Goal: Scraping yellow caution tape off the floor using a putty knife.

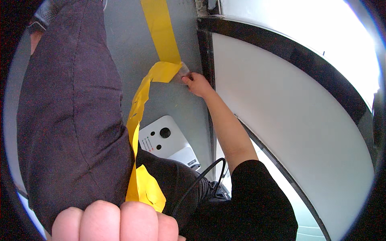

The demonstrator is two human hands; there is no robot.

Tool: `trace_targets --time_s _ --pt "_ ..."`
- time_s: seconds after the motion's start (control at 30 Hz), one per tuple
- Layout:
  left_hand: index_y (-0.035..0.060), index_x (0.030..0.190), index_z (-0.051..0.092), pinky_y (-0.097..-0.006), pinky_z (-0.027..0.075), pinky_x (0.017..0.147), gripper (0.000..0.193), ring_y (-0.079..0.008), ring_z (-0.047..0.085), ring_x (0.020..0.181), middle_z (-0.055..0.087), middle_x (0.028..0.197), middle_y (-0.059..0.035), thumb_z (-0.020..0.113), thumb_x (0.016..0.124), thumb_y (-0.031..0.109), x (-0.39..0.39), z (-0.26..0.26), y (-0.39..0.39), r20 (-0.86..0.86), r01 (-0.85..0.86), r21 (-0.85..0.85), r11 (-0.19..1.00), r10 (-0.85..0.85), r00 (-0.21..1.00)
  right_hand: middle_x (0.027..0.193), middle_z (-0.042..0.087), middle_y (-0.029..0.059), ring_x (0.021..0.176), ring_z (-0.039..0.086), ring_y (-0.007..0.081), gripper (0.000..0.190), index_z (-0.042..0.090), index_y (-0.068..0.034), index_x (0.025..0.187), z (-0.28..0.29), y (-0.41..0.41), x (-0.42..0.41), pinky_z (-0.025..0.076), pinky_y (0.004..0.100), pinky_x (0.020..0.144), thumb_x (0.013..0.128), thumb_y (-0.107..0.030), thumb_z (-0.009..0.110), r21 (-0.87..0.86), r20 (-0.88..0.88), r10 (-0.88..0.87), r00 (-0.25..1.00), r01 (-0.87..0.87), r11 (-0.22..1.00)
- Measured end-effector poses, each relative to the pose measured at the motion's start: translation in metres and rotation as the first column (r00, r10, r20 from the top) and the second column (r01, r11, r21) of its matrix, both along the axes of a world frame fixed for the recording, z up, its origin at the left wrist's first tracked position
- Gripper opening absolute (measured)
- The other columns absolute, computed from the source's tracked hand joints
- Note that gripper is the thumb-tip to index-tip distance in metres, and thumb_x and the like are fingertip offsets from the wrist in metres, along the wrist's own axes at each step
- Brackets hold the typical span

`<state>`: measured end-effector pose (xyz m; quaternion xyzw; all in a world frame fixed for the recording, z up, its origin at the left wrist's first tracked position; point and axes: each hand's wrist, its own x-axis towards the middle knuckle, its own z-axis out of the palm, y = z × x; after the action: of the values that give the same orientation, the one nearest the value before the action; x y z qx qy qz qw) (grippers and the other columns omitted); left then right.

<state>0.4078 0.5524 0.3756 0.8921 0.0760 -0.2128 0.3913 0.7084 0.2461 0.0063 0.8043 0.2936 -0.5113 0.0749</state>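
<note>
Close to the camera, my left hand [114, 224] is a fist around the loose end of a yellow tape strip [140, 99]. That strip is creased and torn in places and runs up to a fold at the grey floor. Beyond the fold, yellow tape [161, 30] lies flat on the floor. My right hand [197, 84] reaches down beside the fold, its thumb and fingers pinching a thin, pale, translucent piece [182, 72] that touches the tape's edge. Whether this piece is a scraper or a film, I cannot tell.
A white device [167, 134] with round black openings stands on the floor, partly behind my dark-trousered leg. A black cable [199, 177] loops beside it. To the right is a white panel [286, 99] in a dark frame. My other trouser leg [72, 105] fills the left side.
</note>
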Motion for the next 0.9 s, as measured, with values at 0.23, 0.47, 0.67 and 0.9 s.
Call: trace_targets --time_s 0.23,0.47,0.67,0.9 --pt "0.0099 0.087 0.059 -0.0327 0.040 0.062 0.033 -0.0198 0.049 0.073 0.047 0.082 -0.0050 0.061 0.075 0.040 0.000 -0.002 0.000 0.015 -0.005 0.007 1.000 0.005 1.000 0.079 0.067 0.0138 0.066 0.065 0.0210 0.044 0.063 0.005 0.105 0.006 0.005 -0.003 0.052 0.0362 0.062 0.096 -0.038 0.064 -0.021 0.016 -0.018 1.000 0.018 1.000" --pt "0.0096 0.087 0.059 -0.0322 0.040 0.062 0.032 -0.0201 0.048 0.073 0.047 0.083 -0.0052 0.061 0.075 0.040 0.015 0.005 0.009 -0.156 -0.144 -0.130 0.981 0.123 0.980 0.078 0.066 0.0139 0.066 0.065 0.0213 0.043 0.063 0.005 0.105 0.000 0.001 -0.002 0.052 0.0363 0.062 0.096 -0.037 0.065 -0.018 0.032 0.001 0.999 0.000 1.000" --pt "0.0093 0.087 0.059 -0.0324 0.041 0.062 0.032 -0.0200 0.048 0.073 0.047 0.082 -0.0053 0.060 0.078 0.040 -0.005 -0.009 -0.007 0.088 -0.224 -0.067 0.972 0.230 0.969 0.079 0.067 0.0139 0.066 0.065 0.0208 0.043 0.064 0.006 0.108 0.003 0.005 -0.004 0.053 0.0367 0.062 0.096 -0.036 0.065 0.009 0.006 -0.016 1.000 0.016 1.000" --pt "0.0093 0.088 0.059 -0.0328 0.041 0.062 0.031 -0.0202 0.049 0.073 0.048 0.083 -0.0054 0.057 0.084 0.040 -0.002 -0.009 -0.010 0.091 -0.254 -0.072 0.964 0.260 0.961 0.110 0.067 0.0269 0.104 0.065 0.0415 0.052 0.066 0.004 0.111 0.013 0.014 -0.008 0.051 0.0483 0.090 0.094 -0.046 0.061 -0.064 -0.009 -0.057 0.998 0.056 0.996"
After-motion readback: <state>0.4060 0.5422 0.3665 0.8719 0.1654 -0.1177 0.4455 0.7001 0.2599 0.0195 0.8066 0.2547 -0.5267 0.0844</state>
